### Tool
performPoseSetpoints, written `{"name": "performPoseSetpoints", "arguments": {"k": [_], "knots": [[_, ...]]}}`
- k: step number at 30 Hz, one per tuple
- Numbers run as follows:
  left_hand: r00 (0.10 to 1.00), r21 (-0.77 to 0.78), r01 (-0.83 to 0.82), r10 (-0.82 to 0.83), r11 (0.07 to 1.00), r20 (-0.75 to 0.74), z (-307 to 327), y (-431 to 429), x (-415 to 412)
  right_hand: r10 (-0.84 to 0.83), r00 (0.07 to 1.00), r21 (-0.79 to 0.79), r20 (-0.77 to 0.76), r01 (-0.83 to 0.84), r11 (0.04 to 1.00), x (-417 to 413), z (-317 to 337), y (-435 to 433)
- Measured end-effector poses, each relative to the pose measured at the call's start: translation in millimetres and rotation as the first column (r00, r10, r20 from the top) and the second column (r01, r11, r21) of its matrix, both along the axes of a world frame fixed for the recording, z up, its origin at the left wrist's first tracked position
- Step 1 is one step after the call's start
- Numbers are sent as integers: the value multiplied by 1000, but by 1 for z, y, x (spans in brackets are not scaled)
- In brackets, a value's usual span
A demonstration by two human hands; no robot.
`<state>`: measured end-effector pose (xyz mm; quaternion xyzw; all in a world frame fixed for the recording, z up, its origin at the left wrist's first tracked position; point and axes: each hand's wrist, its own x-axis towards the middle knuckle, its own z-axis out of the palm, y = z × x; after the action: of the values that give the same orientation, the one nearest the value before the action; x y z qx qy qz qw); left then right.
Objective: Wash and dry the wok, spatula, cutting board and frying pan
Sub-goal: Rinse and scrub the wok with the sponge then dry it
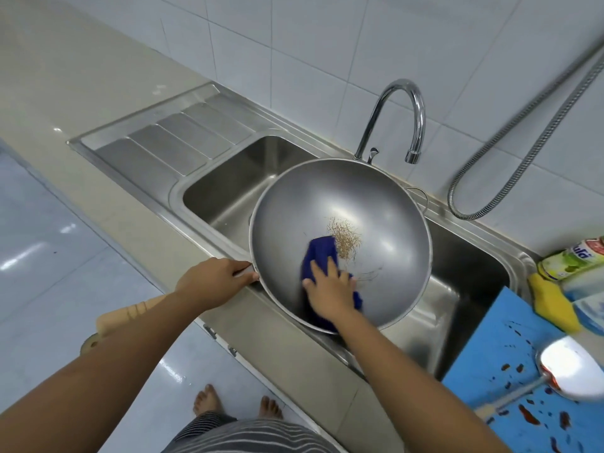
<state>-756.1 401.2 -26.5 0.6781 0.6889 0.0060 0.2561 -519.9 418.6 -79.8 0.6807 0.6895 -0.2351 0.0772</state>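
Feet (206,398) stand bare on the pale tiled floor (49,250), nearest the camera, below striped clothing at the bottom edge. Above them the left hand (212,281) is curled tight around the near-left rim handle of the wok (376,204), fingers wrapped under the edge. The right hand (330,289) lies inside the wok, fingers spread and pressed flat on a dark blue cloth (320,256) against the near inner wall. Just beyond the cloth, toward the wok's middle, sits a patch of brownish residue (344,238). The wok is tilted toward the person, resting over the basin of the steel sink (228,188), covering most of its right half.

Right of the wok, a blue cutting board (490,354) with dark red-brown stains lies on the table, cut off by the frame edge; on it rests a spatula (568,372), its blade washed out by glare and its handle partly hidden by the right forearm. Behind the board a yellow sponge (552,304) and a green-labelled bottle (568,261) are only partly visible.

Left of the wok, the sink's ribbed drainboard (170,138) is set into the beige table (81,86). Behind the wok rises a curved chrome tap (415,106), and a metal hose (523,132) loops against the white tiled wall (327,44).
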Motion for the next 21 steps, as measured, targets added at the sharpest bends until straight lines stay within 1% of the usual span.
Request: {"name": "performPoseSetpoints", "arguments": {"k": [1,2,3,4,5,6,7,8,11,13,14,15,16,17,18,19,21], "knots": [[1000,3,-12,12,1000,-3,-1,-1,1,30,991,-26,-127,-34,999,-11,2,-8],[1000,4,-19,19,1000,-5,-1,-1,2,36,962,-61,-271,-54,997,-17,5,-14],[1000,2,-21,21,1000,-5,-2,0,3,11,906,-103,-422,-60,993,-18,11,-18],[1000,-3,-21,21,1000,-1,-1,0,4,-42,831,-162,-554,-58,985,-14,17,-20],[1000,-10,-21,21,1000,5,0,2,4,-99,756,-224,-647,-65,972,-7,23,-22],[1000,-17,-23,23,1000,12,1,4,4,-142,705,-278,-695,-81,957,2,28,-24],[999,-23,-24,25,999,20,1,6,3,-158,689,-314,-707,-106,943,12,33,-25],[999,-27,-25,25,999,28,1,8,2,-146,709,-335,-690,-134,933,23,35,-24],[998,-42,-17,20,999,53,-2,13,-1,-13,849,-345,-529,-201,917,61,37,-17],[997,-48,6,-2,999,74,-1,16,-1,100,942,-277,-320,-194,941,91,36,-8],[996,-48,27,-23,999,83,0,18,0,162,973,-197,-164,-193,961,106,34,-3],[995,-47,49,-45,998,88,1,19,1,202,979,-97,3,-201,975,118,33,2],[994,-50,67,-62,997,93,2,20,2,199,968,7,156,-202,979,128,32,6],[992,-55,79,-73,995,102,2,21,3,155,949,106,275,-191,976,135,30,10],[990,-62,87,-79,994,115,1,20,2,90,929,201,359,-171,964,139,26,15],[988,-67,95,-86,993,126,-1,20,2,18,914,287,406,-146,947,141,24,19],[985,-70,107,-96,992,146,-4,18,0,-93,893,409,440,-107,906,140,20,33]]}}
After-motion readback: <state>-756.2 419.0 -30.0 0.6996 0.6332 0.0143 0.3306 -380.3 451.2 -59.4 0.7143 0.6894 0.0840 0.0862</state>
